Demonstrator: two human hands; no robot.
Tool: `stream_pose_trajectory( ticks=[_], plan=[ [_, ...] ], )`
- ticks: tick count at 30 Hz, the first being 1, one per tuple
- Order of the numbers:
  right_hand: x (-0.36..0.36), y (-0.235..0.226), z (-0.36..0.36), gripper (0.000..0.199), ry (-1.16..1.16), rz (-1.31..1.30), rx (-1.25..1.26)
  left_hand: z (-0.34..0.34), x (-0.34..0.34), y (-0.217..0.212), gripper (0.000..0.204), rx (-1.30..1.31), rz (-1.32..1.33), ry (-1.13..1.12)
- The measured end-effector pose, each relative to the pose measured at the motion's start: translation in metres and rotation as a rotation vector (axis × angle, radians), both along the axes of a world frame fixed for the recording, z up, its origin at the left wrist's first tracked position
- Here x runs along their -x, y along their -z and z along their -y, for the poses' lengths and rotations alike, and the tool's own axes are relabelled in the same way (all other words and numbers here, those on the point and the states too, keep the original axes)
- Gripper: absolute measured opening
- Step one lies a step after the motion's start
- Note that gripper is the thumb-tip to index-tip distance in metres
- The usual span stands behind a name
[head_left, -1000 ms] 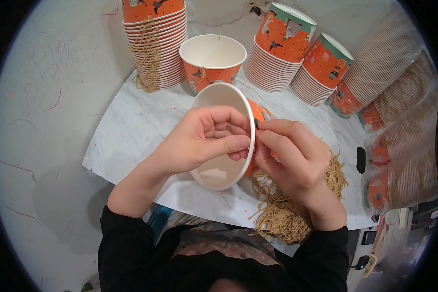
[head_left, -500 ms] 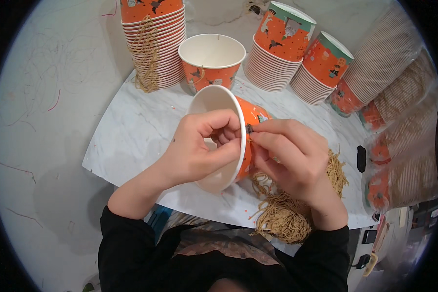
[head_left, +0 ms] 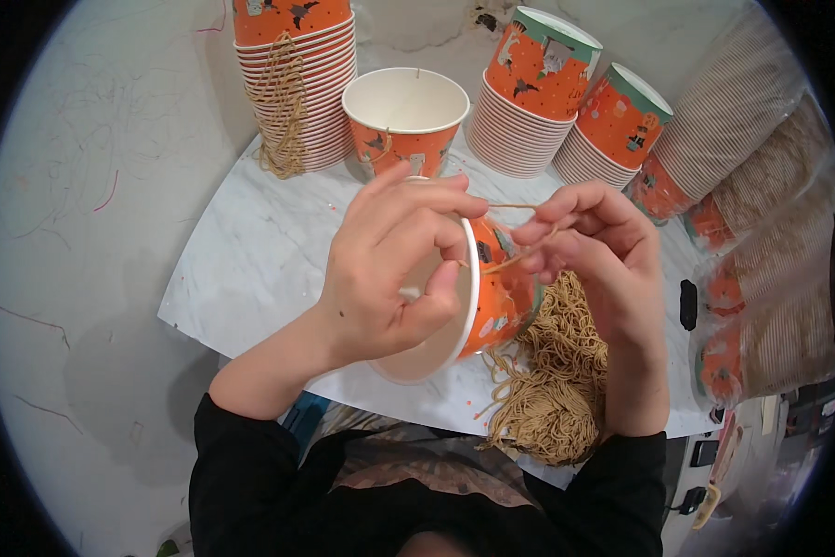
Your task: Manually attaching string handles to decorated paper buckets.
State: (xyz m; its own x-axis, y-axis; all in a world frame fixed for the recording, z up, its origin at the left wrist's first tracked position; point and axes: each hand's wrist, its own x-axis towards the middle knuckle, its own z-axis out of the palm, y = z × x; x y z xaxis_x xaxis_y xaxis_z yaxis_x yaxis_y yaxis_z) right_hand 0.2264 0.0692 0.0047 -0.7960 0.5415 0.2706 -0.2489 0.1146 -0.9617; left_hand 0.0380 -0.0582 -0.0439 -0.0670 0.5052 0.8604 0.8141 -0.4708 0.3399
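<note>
Behind my hands on the marble tabletop (head_left: 250, 269), an open paper cup (head_left: 405, 119) stands between cup stacks (head_left: 297, 79). My left hand (head_left: 389, 265) grips an orange paper cup (head_left: 491, 297) by its rim; my right hand (head_left: 594, 246) pinches a twine piece (head_left: 515, 260) over the twine bundle (head_left: 552, 381).

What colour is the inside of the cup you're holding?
Plain white inside the cup, orange patterned outside; head view shows it.

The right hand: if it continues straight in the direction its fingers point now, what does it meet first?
The right hand points left, toward the orange paper cup that the left hand holds. It would probably meet the cup's rim first, then the left fingers, though depth is unclear.
</note>
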Motion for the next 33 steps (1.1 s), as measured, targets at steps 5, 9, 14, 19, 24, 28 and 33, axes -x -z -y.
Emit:
stream_pose_trajectory(
  ticks=[5,9,14,19,24,28,33],
  plan=[
    [0.001,0.005,0.028,0.044,0.016,0.109,-0.497,0.003,-0.003,0.0,0.014,0.044,-0.076,-0.057],
    [0.002,0.01,0.033,0.043,0.177,0.078,-0.845,0.006,-0.019,-0.008,0.01,0.12,0.174,0.162],
    [0.0,0.01,0.032,0.034,0.266,0.083,-0.859,0.011,-0.033,-0.017,0.01,0.182,0.244,0.2],
    [-0.005,0.008,0.031,0.027,0.342,0.085,-1.004,0.012,-0.039,-0.031,0.006,0.146,0.1,0.11],
    [-0.009,0.003,0.011,0.02,0.419,0.042,-1.086,0.033,-0.028,-0.046,0.01,0.141,0.136,0.073],
    [-0.01,-0.004,0.004,0.023,0.4,0.038,-1.075,0.053,-0.026,-0.062,0.028,0.271,0.217,0.045],
    [-0.013,-0.004,-0.001,0.026,0.377,0.019,-1.097,0.009,-0.024,-0.073,0.025,0.405,0.266,0.051]
  ],
)
